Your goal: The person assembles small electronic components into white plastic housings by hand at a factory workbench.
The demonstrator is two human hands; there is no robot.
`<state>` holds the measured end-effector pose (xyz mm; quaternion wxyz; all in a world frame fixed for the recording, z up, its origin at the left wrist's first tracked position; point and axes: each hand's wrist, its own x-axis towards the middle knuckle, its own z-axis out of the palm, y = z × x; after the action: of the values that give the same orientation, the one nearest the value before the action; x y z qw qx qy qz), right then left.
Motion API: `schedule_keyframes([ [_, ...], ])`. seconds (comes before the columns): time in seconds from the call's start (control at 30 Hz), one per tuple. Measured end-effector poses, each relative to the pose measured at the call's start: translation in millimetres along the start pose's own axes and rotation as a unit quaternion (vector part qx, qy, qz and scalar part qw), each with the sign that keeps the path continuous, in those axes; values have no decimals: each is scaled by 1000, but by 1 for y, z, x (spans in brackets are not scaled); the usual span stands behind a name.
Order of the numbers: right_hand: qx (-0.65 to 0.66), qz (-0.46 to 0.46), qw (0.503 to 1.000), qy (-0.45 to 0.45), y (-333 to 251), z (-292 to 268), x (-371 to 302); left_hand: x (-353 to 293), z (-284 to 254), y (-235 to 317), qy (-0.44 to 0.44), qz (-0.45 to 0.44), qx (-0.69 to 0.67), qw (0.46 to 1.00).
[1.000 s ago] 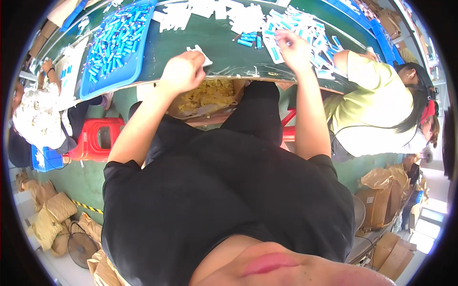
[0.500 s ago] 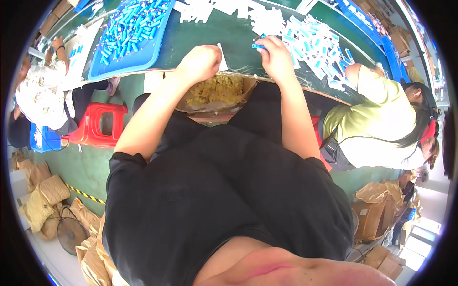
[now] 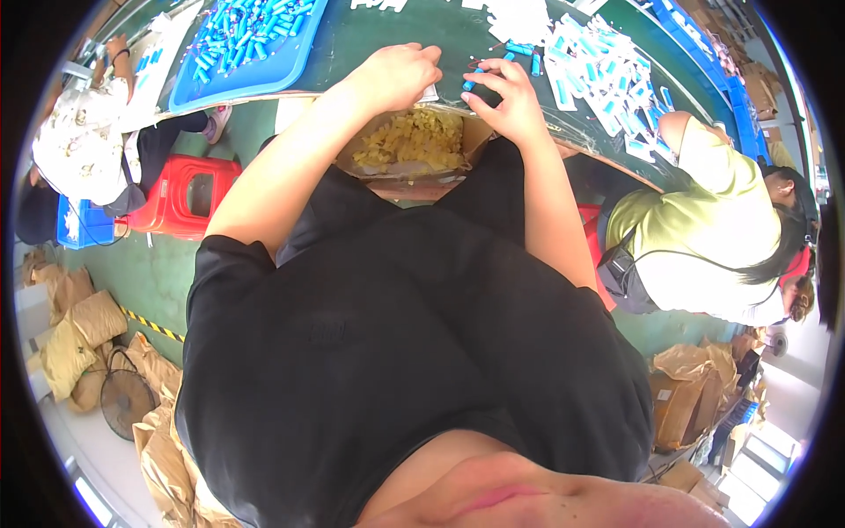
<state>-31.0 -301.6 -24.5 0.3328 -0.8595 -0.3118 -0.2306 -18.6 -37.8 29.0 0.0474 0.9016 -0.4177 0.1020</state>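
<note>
My left hand (image 3: 403, 76) is closed at the near edge of the green table, its fingers curled over a small white strip (image 3: 429, 93). Most of that strip is hidden under the hand. To its right, my right hand (image 3: 510, 99) pinches a small blue cylindrical battery (image 3: 468, 84) between thumb and fingers. Just beyond the right hand lie loose blue batteries (image 3: 521, 47) with thin wires. A spread heap of white strips with blue batteries on them (image 3: 603, 84) covers the table to the right.
A blue tray (image 3: 180, 99) full of blue batteries stands at left. Below the table edge, an open box (image 3: 475, 136) holds yellow pieces. Co-workers sit on both sides, one in a yellow-green top (image 3: 704, 211) at right. A red stool (image 3: 189, 189) stands at left.
The view has shifted, so the table sits higher in it. My right hand has drawn back toward the table edge, uncovering loose batteries beyond it. My left hand stays by the white strip.
</note>
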Motion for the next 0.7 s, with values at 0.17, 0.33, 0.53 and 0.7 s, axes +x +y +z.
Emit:
schedule_keyframes([
  [0.17,43,19,998,42,14,2,-3,-4,13,-7,30,13,0,999],
  [0.33,441,187,851,214,40,-10,-8,-6,13,-18,51,-12,-45,998],
  [0.53,546,168,788,231,27,-18,6,-22,30,-25,184,-107,-357,909],
  [0.7,141,212,948,192,13,-26,30,-49,46,5,237,-74,-793,557],
])
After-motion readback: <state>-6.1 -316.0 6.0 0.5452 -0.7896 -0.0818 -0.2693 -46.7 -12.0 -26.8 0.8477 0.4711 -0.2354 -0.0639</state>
